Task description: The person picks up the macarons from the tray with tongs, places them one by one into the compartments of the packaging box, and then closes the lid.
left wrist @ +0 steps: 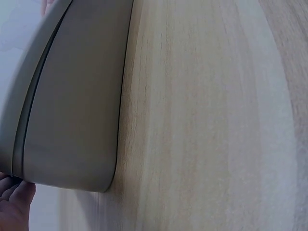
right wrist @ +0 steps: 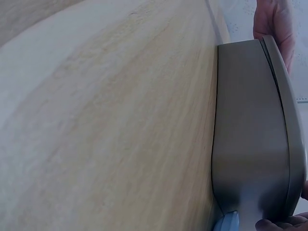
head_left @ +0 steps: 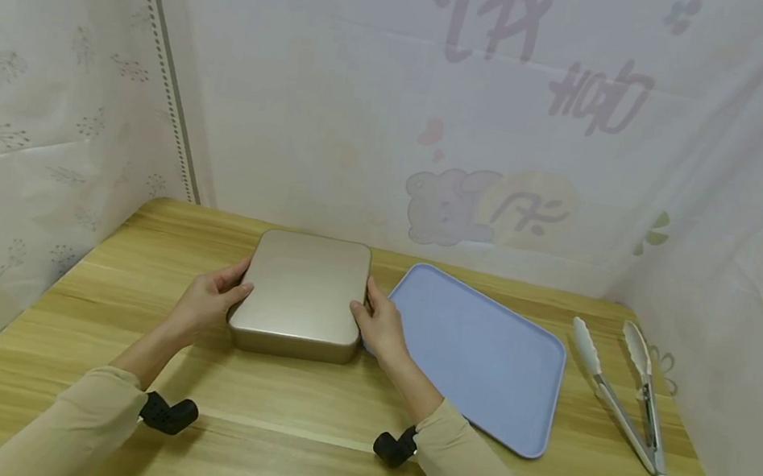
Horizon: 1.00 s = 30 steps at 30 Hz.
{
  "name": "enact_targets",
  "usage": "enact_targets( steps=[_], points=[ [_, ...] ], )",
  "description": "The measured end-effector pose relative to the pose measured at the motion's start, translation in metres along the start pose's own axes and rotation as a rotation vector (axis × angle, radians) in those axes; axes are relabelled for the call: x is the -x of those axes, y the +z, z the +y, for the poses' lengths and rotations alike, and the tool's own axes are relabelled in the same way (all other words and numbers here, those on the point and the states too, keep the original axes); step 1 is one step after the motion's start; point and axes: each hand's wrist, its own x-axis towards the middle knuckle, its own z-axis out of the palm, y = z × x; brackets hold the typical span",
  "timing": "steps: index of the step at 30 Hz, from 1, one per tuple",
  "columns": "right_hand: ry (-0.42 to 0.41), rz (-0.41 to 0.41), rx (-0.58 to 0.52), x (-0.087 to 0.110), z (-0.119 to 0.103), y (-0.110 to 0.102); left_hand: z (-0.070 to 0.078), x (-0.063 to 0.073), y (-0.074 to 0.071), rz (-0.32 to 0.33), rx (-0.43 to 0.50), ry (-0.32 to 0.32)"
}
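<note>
A square, champagne-coloured metal tin [head_left: 293, 347] sits on the wooden table with its smooth flat lid [head_left: 305, 284] on top. My left hand [head_left: 206, 301] grips the lid's left edge, thumb on top and fingers at the side. At the opposite edge my right hand [head_left: 382, 326] holds the lid the same way. In the left wrist view, fingers [left wrist: 17, 204] touch the rim near the dark seam between lid and body. The right wrist view shows that seam too, with fingertips [right wrist: 284, 224] at the rim. What the tin contains is hidden.
A blue rectangular tray [head_left: 482, 358] lies at an angle just right of the tin, its left corner close to the right hand. Farther right lie spread tongs [head_left: 648, 422] with pale tips. Patterned cloth [head_left: 342, 102] hangs behind and beside the table [head_left: 280, 435].
</note>
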Motion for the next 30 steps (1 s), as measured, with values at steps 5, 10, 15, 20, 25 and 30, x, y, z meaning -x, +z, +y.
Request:
enact_targets(
  steps=[5, 10, 15, 20, 25, 30],
  points=[
    [0.006, 0.001, 0.013, 0.0011, -0.0025, -0.0007, -0.0008, 0.0003, -0.0003, -0.011, 0.004, 0.003],
    [0.012, 0.002, -0.003, 0.0017, -0.0046, -0.0017, -0.0011, -0.0001, 0.0003, -0.017, 0.006, 0.010],
    [0.010, 0.006, -0.013, 0.0011, -0.0057, -0.0018, -0.0009, -0.0004, 0.0008, -0.013, 0.008, 0.004],
    [0.018, 0.014, -0.014, 0.0010, -0.0067, -0.0016, -0.0017, -0.0012, 0.0016, -0.002, 0.009, 0.002],
    [0.031, 0.021, -0.023, 0.0006, -0.0081, -0.0006, -0.0023, -0.0001, 0.0032, 0.001, 0.028, 0.028],
    [0.036, 0.032, -0.007, 0.0002, -0.0083, 0.0006, -0.0035, 0.0008, 0.0075, 0.039, 0.035, 0.038]
  ],
)
